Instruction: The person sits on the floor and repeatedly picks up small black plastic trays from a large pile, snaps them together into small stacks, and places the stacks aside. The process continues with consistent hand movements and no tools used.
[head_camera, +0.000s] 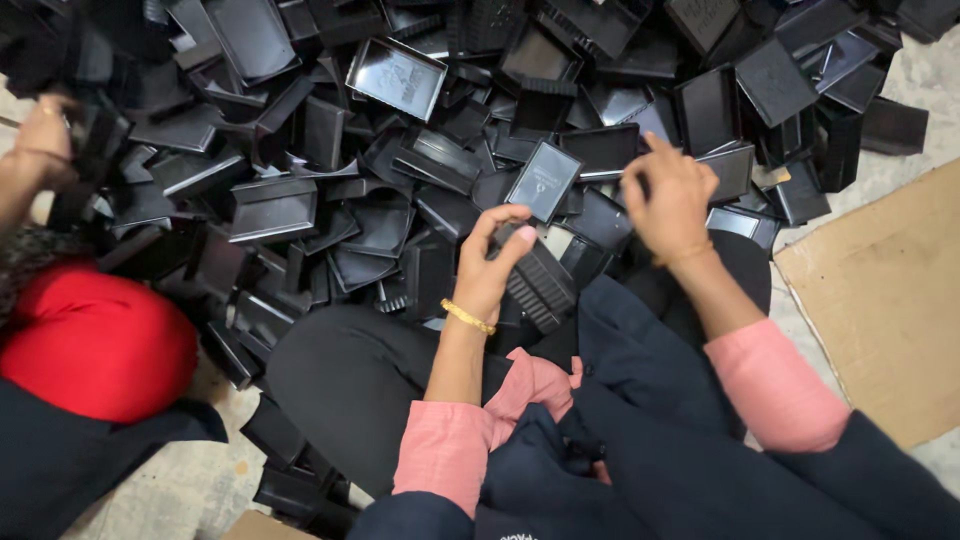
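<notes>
I sit on the floor before a big heap of black plastic trays (400, 80). My left hand (490, 265), with a gold bangle on the wrist, grips a stack of black trays (540, 280) held over my lap. My right hand (672, 200) reaches into the heap a little further out, its fingers curled down among loose trays; what it grips is hidden. A single tray (545, 180) lies tilted just beyond my left hand. Both my sleeves are pink.
Another person in red clothing (95, 340) sits at the left, one hand (42, 135) in the heap. A flat sheet of cardboard (890, 290) lies on the concrete floor at the right. More trays (290, 470) lie by my left knee.
</notes>
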